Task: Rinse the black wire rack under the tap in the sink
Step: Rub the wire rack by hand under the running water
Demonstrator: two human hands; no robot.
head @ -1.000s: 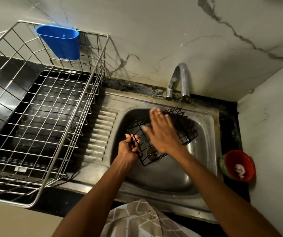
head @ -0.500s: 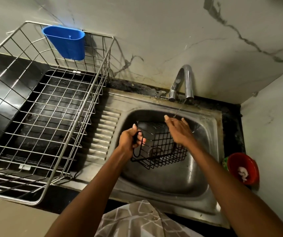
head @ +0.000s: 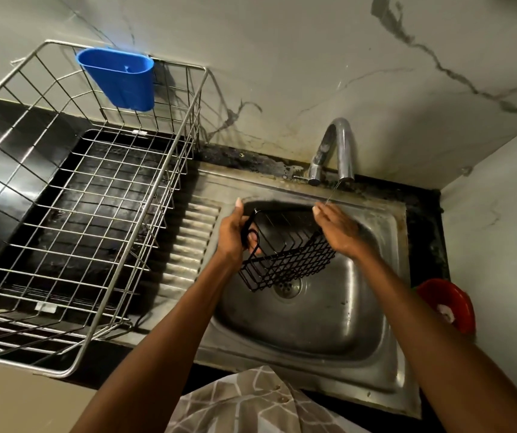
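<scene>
Water falls in a thin stream from the curved chrome tap (head: 335, 151) at the 12 o'clock edge of the stainless steel sink (head: 373, 354), landing at the fingertips of the right hand (head: 338, 232). That hand lies flat with its fingers straight and close together, resting against the 3 o'clock end of the black wire rack (head: 285, 254). The rack is held tilted above the basin, just at 11 o'clock of the round drain (head: 288, 287), clear of the sink floor. The left hand (head: 235, 235) grips the rack's 9 o'clock end, fingers curled round the black frame and thumb pointing up. At 9 o'clock of the sink, past the ribbed drainboard, stands a large silver wire dish basket (head: 72, 214) with a blue plastic cutlery holder (head: 119, 78) hung on its back rim. A red bowl (head: 448, 304) sits at 3 o'clock of the sink.
</scene>
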